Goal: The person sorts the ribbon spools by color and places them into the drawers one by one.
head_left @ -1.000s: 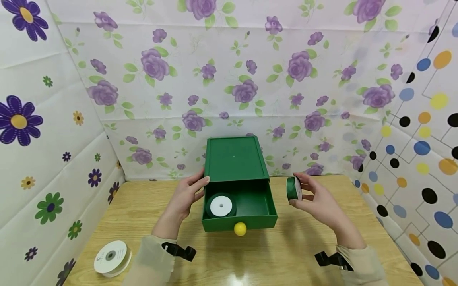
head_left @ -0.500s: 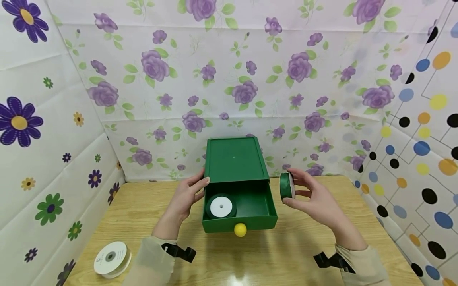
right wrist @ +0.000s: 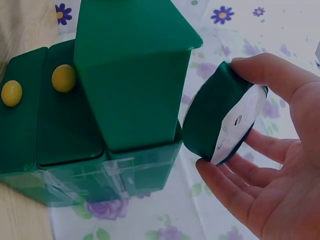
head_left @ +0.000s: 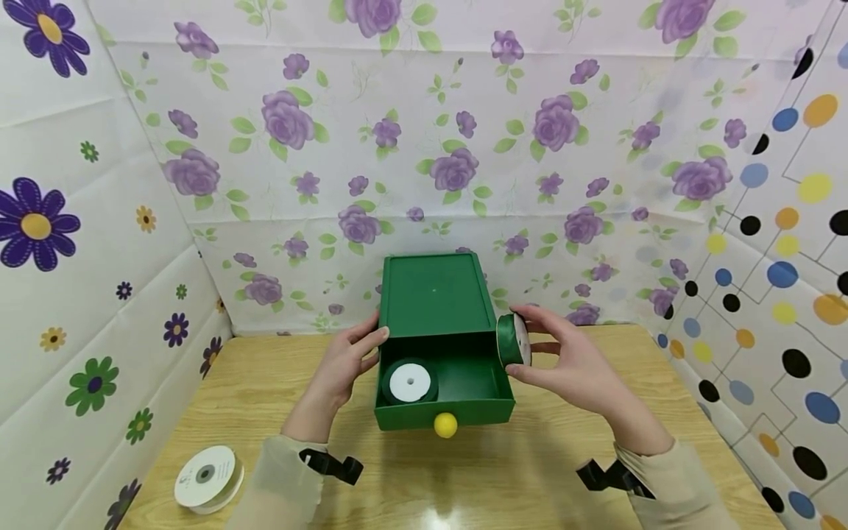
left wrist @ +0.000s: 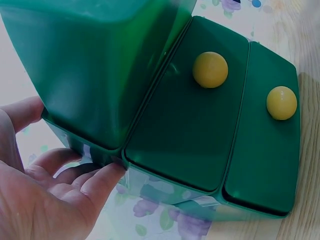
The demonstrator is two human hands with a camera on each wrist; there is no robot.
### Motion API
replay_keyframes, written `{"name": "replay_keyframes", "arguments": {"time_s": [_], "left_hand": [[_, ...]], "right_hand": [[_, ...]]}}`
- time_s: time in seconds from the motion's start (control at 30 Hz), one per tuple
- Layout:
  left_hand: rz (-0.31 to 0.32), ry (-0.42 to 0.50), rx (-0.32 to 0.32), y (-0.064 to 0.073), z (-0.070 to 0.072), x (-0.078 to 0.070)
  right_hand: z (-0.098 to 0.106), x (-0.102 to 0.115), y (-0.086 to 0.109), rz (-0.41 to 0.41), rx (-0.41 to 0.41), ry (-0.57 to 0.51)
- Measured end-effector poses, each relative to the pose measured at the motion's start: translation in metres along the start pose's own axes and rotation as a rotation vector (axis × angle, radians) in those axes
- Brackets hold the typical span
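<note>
My right hand (head_left: 573,364) pinches a spool of dark green ribbon (head_left: 509,341) between thumb and fingers. The spool stands on edge, its white label side (right wrist: 240,120) facing my palm. It is at the right edge of the pulled-out top drawer (head_left: 470,375) of a green drawer cabinet (head_left: 437,294). My left hand (head_left: 341,361) rests against the cabinet's left side, thumb near its top front corner and fingertips on the side wall (left wrist: 82,150). Inside the drawer at left lies another dark spool with a white face (head_left: 410,383).
Below the open drawer, two closed drawers with yellow knobs (left wrist: 210,70) show in the wrist views. A white ribbon spool (head_left: 205,477) lies on the wooden table (head_left: 265,397) at front left. A flowered cloth wall (head_left: 424,132) stands behind the cabinet.
The right hand has carried the green ribbon spool leftward, from beside the cabinet up to the drawer's right edge. The left hand and the drawer have stayed in place.
</note>
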State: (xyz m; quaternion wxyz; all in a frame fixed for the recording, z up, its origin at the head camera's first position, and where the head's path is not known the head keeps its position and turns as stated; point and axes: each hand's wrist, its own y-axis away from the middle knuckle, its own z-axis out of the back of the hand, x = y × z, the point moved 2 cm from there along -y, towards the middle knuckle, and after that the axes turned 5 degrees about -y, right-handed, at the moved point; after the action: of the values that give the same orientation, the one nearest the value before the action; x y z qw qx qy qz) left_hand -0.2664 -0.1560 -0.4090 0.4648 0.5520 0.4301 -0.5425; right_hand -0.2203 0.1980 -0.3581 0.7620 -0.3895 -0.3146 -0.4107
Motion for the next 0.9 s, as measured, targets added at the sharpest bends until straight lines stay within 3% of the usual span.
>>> {"name": "replay_keyframes", "arguments": {"time_s": [0.47, 0.9], "left_hand": [[-0.003, 0.002, 0.010, 0.001, 0.000, 0.000], [-0.006, -0.005, 0.017, 0.000, 0.000, 0.001]], "right_hand": [[-0.015, 0.021, -0.015, 0.067, 0.125, 0.077], [-0.026, 0.026, -0.027, 0.121, 0.242, 0.194]]}}
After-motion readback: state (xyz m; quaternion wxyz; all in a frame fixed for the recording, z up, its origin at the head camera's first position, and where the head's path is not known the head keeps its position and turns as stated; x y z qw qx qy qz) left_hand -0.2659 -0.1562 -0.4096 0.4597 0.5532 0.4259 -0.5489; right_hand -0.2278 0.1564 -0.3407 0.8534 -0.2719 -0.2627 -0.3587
